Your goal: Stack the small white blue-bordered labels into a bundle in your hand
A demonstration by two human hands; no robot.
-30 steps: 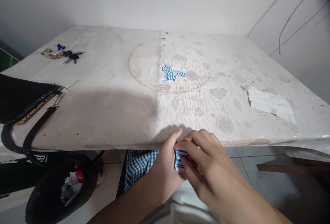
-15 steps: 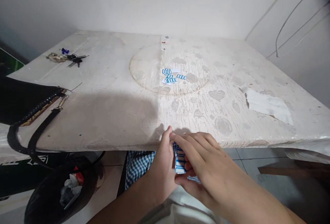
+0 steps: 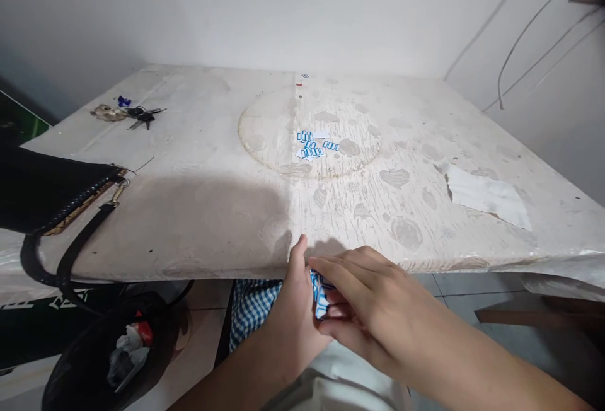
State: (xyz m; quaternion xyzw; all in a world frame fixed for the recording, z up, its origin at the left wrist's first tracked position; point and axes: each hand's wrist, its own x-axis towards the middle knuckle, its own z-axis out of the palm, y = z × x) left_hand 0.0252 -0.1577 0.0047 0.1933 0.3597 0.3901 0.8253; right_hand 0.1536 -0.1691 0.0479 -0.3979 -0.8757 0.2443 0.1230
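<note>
Blue-bordered white label stickers [image 3: 321, 305] are bunched between my two hands at the table's front edge. My left hand [image 3: 297, 301] cups them from the left, its thumb raised and its other fingers mostly hidden. From the right, my right hand [image 3: 378, 301] lies over the bunch, with thumb and bent fingers pinching its edge. Part of the bunch is covered by my right fingers. Farther up the table lies a loose scatter of similar label pieces [image 3: 311, 152], some overlapping, beside a plain white scrap [image 3: 322, 135].
The table [image 3: 212, 222] has a ring-stained plastic cover. Keys [image 3: 144, 115] lie at the back left, near a black bag [image 3: 51, 187] with its strap over the edge. A torn white sheet [image 3: 489, 196] rests on the right. Below left stands a black bin [image 3: 70, 360].
My right fingers have closed farther over the label stickers, and the bunch now sits tilted and more covered. The view has shifted slightly. The scattered pieces stay put on the table.
</note>
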